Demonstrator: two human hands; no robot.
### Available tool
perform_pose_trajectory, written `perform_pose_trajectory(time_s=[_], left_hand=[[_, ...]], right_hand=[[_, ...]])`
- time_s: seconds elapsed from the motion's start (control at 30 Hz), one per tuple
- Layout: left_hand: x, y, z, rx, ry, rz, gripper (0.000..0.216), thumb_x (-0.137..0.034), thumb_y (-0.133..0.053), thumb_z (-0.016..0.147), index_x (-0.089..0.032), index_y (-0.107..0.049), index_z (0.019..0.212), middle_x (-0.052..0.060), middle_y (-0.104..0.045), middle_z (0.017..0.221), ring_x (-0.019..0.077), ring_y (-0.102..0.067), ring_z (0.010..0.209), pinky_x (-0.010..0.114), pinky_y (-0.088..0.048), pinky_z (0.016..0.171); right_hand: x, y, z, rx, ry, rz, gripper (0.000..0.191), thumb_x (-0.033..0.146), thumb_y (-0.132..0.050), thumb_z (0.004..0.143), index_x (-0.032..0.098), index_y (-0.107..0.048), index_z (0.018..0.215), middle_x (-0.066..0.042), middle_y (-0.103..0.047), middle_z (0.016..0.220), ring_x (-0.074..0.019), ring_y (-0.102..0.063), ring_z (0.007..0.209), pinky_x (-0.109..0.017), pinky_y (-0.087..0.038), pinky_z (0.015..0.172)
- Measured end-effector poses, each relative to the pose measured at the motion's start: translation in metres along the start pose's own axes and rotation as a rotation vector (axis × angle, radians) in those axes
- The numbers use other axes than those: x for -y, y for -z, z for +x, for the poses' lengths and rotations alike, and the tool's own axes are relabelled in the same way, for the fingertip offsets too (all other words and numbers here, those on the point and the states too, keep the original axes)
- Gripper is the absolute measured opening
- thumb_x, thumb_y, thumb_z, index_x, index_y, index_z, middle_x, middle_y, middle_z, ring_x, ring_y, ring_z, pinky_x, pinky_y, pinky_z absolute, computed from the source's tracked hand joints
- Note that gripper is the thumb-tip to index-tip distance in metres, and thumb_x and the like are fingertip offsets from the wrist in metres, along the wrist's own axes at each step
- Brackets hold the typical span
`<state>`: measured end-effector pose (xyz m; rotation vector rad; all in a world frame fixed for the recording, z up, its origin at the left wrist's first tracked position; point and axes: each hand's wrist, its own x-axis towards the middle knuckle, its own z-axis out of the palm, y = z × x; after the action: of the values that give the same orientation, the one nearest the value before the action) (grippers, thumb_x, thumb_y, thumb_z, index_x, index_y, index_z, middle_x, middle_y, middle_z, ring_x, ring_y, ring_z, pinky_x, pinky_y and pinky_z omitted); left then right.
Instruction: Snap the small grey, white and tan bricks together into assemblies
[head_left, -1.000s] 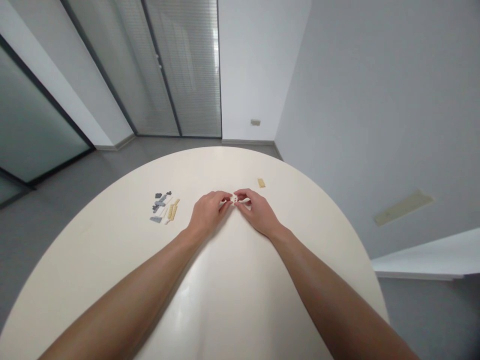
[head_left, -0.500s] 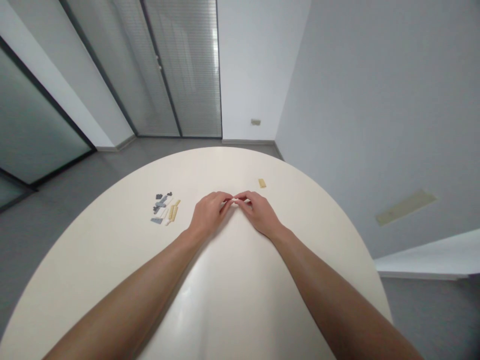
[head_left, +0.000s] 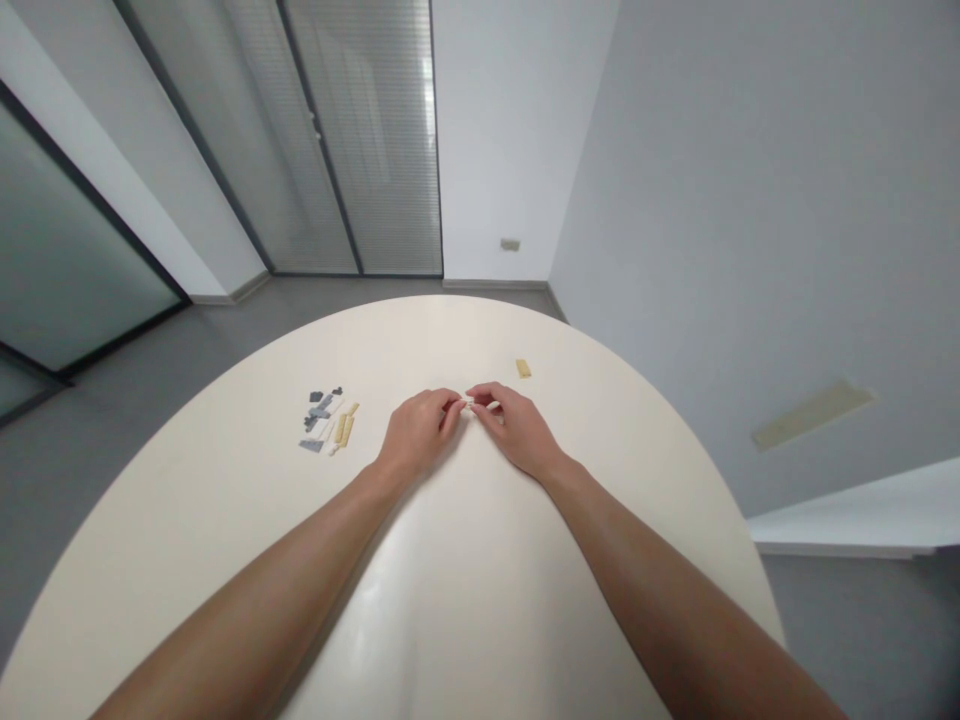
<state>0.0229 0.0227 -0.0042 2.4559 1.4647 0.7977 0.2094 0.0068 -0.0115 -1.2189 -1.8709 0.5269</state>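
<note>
A left hand (head_left: pixel 418 435) and a right hand (head_left: pixel 516 430) meet near the middle of a round cream tabletop (head_left: pixel 225 560); both grips pinch a tiny white plastic piece (head_left: pixel 471 403) between fingertips; loose grey and tan plastic bricks (head_left: pixel 326 420) lie leftward; a small tan plastic plate (head_left: pixel 523 368) lies farther ahead.
</note>
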Motion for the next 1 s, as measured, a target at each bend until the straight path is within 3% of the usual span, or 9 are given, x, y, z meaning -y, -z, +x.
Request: perform_pose_trajectory(time_s=[0.23,0.5,1.0], left_hand=[[0.001,-0.0006,-0.0008,-0.002,0.002,-0.065,0.026,-0.033,-0.045,0.101,-0.021,-0.069,0.102,0.005,-0.075,0.099,0.0236,-0.067,0.092,0.037,-0.049,0.08],[0.0052,-0.0041,-0.0023,-0.079,-0.065,-0.153,0.021,-0.023,-0.055,0.095,-0.022,-0.064,0.114,0.005,-0.073,0.109,0.0213,-0.066,0.101,0.035,-0.051,0.088],[0.007,-0.003,-0.0028,-0.047,-0.049,-0.084,0.018,-0.032,-0.053,0.099,-0.023,-0.068,0.104,0.003,-0.076,0.102,0.0207,-0.068,0.093,0.034,-0.051,0.082]], right_hand=[[0.0013,0.0003,-0.0006,0.014,-0.013,-0.003,0.013,0.024,-0.063,0.094,0.024,-0.067,0.106,-0.003,-0.072,0.105,-0.0174,-0.065,0.094,-0.033,-0.05,0.085],[-0.0042,0.0001,-0.0005,-0.01,-0.016,0.003,0.019,0.024,-0.063,0.095,0.024,-0.067,0.113,-0.005,-0.073,0.11,-0.0178,-0.066,0.095,-0.034,-0.051,0.087],[0.001,0.0014,-0.0017,0.002,-0.061,0.03,0.02,0.036,-0.06,0.098,0.023,-0.07,0.11,-0.005,-0.075,0.107,-0.0179,-0.069,0.093,-0.033,-0.052,0.083]])
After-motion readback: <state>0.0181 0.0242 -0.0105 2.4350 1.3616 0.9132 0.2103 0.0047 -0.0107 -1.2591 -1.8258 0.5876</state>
